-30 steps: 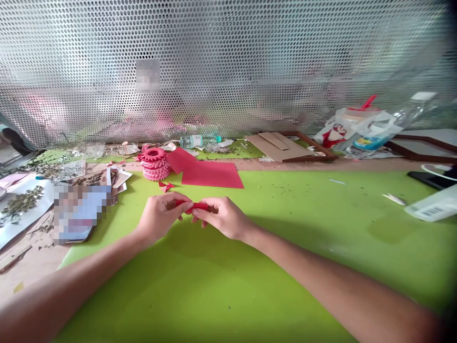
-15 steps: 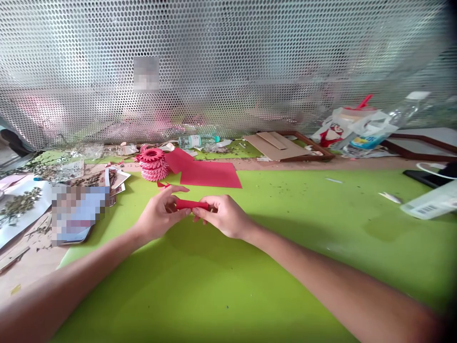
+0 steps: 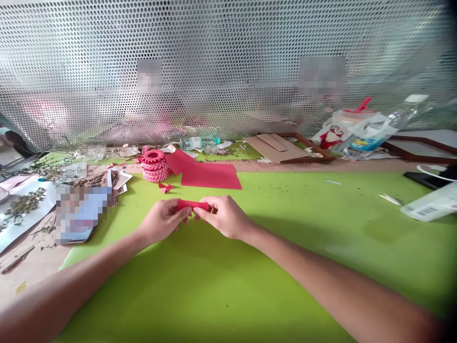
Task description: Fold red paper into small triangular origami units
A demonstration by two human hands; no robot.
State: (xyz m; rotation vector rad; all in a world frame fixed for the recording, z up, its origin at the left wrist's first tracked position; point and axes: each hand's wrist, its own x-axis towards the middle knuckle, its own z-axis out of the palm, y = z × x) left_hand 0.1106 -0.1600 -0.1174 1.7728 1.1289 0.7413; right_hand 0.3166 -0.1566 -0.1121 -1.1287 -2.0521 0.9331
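Observation:
A small folded strip of red paper point(image 3: 193, 204) is held level above the green tabletop. My left hand point(image 3: 163, 218) pinches its left end, thumb in front and fingers behind. At the right end, my right hand point(image 3: 225, 216) grips it the same way, so both hands are closed on the one piece. Just beyond them lie small folded red paper pieces point(image 3: 165, 188). Behind those stands a ring-shaped stack of folded pink and red paper point(image 3: 155, 166), beside flat sheets of red paper point(image 3: 212, 176).
A phone point(image 3: 80, 233) and dried plant bits point(image 3: 24, 205) lie at left. Along the back are a lying bottle point(image 3: 196, 142), cardboard point(image 3: 273, 147) and plastic bags point(image 3: 367, 133), before a perforated metal panel point(image 3: 228, 62). A translucent packet point(image 3: 432, 204) is at right.
The raised fingers of my left hand have come down and curled behind the red paper strip. My right hand stays almost where it was, still gripping its end.

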